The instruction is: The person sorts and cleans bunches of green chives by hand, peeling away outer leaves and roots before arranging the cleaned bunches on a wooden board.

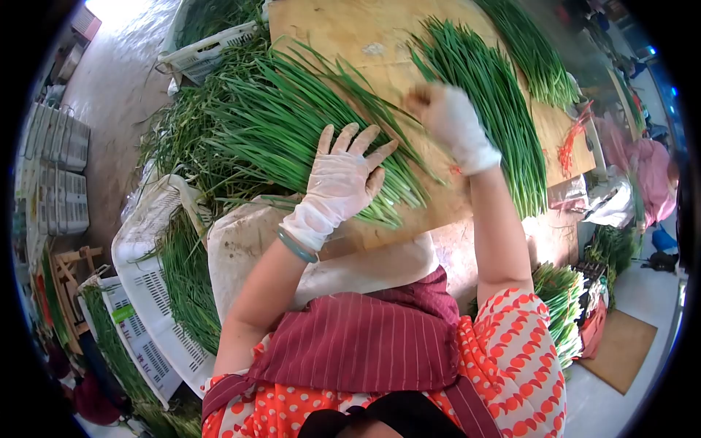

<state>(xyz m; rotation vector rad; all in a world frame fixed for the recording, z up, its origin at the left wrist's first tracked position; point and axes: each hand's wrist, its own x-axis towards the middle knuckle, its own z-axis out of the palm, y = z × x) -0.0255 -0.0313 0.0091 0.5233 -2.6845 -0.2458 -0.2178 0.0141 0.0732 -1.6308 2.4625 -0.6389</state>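
My left hand [342,169], in a white glove with bare fingertips, lies spread over a loose heap of garlic chives [277,117]. The pale cut ends of these chives stick out past its thumb side, near the board's front edge. Over the wooden board [350,29] is my right hand [447,120], gloved the same way. Its fingers look bent but are smeared by motion, so whether they hold anything is unclear. Right beside it lies a neat pile of chives [489,109], leaves pointing away and pale ends toward me.
Another pile of chives [537,58] lies at the board's far right, near red ties [569,146]. Left of the board, white plastic crates [146,241] hold more greens. Bundles [558,306] stand low on the right, by a brown flat sheet [621,350] on the floor.
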